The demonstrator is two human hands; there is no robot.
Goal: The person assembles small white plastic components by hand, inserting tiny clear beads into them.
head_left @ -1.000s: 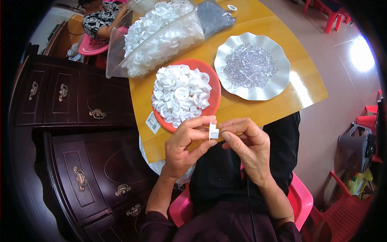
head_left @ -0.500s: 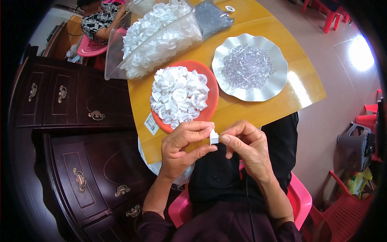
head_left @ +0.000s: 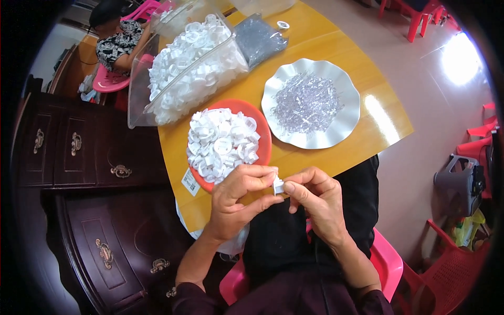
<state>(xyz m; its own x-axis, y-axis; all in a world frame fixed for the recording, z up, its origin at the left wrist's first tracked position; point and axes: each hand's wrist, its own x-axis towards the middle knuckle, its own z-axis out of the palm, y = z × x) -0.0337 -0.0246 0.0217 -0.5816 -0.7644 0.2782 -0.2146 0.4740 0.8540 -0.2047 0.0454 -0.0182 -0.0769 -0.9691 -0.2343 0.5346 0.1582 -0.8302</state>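
My left hand point(head_left: 239, 197) pinches a small white plastic part point(head_left: 278, 185) between thumb and forefinger, above my lap at the table's near edge. It has a flat round face and a blocky body. My right hand point(head_left: 317, 202) is closed in a pinch against the part's right side; whatever lies between its fingertips is too small to make out. Just beyond my left hand, an orange-red plate point(head_left: 266, 144) carries a heap of similar white parts point(head_left: 223, 144). Farther right, a white wavy-rimmed plate point(head_left: 346, 126) holds many small clear plastic pieces point(head_left: 307, 102).
A clear plastic bin point(head_left: 137, 105) full of white parts stands at the far left of the yellow table point(head_left: 367, 89). Beside it lies a grey-looking plastic bag point(head_left: 258, 39). Dark wooden drawers point(head_left: 89, 147) flank my left. Another person point(head_left: 121, 42) sits beyond the bin.
The view has shifted, so the table and plates sit lower and farther left in it. Both hands keep their pinch around the white part, which is slightly turned.
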